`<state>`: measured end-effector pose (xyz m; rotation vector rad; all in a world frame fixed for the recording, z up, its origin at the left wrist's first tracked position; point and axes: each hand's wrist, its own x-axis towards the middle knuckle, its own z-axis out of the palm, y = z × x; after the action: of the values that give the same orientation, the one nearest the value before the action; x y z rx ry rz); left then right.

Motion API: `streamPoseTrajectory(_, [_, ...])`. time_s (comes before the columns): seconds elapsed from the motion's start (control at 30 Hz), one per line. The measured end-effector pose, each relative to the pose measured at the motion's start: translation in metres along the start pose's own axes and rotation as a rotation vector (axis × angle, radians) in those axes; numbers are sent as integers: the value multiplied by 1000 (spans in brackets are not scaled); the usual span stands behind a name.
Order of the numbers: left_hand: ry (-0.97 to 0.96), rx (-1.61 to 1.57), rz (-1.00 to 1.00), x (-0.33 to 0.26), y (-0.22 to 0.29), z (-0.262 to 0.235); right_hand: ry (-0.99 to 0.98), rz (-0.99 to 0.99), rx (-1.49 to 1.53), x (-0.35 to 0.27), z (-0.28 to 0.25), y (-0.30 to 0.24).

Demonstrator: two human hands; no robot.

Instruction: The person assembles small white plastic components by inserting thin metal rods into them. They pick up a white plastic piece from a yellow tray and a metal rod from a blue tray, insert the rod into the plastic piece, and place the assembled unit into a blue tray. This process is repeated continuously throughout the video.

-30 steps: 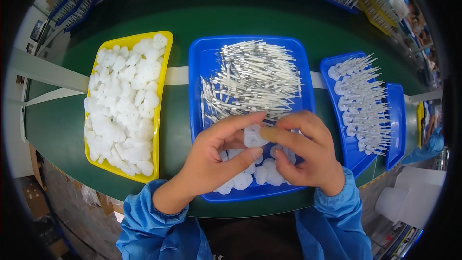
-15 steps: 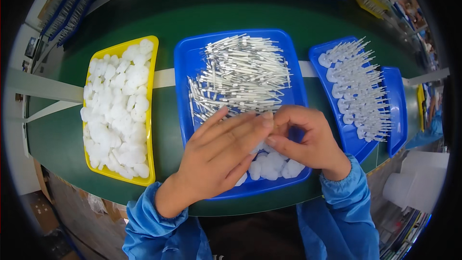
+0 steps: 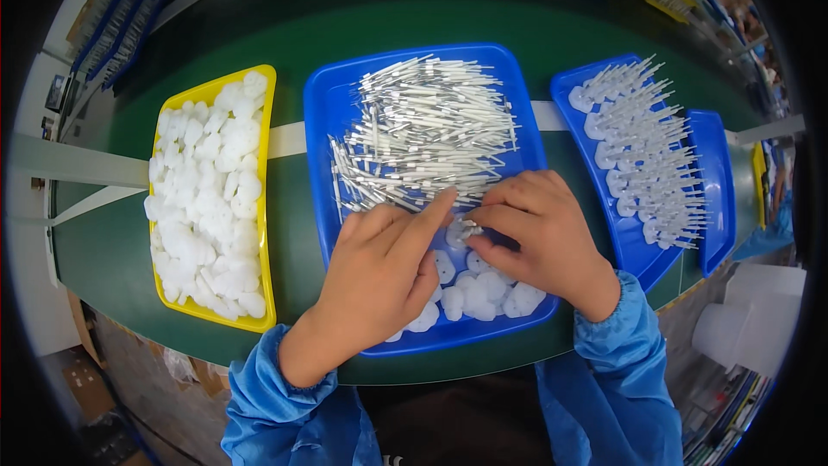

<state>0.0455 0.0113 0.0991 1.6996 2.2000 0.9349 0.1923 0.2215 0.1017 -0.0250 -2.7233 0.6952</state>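
Over the front half of a blue tray (image 3: pixel 315 129), my right hand (image 3: pixel 552 237) pinches a small translucent white plastic piece (image 3: pixel 461 231) between thumb and fingertips. My left hand (image 3: pixel 375 272) is beside it, with its index finger stretched out above the piece and the thumb apart. Nothing shows in the left hand, though its curled fingers are partly hidden. Thin white rods with metallic ends (image 3: pixel 431 125) fill the far part of the tray. Round white plastic discs (image 3: pixel 483 293) lie in its near part, partly covered by my hands.
A yellow tray (image 3: pixel 267 242) heaped with white discs stands at the left. To the right, a blue tray (image 3: pixel 565 99) holds rows of discs with rods attached; another blue tray (image 3: pixel 716 181) sits beyond it. The table (image 3: pixel 285 34) is green. More loaded trays (image 3: pixel 121 26) stand at the far left.
My left hand has drawn back and its fingers have curled, leaving the index extended. The right fingers have closed in, and the translucent piece between them now shows.
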Motion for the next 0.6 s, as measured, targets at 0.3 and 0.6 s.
streamPoseTrajectory(0.3, [3,93,46,21,0,6,-8,-26,57,-4,3,5])
streamPoseTrajectory(0.6, [40,142,61,22,8,6,133,-90,-93,-23,0,8])
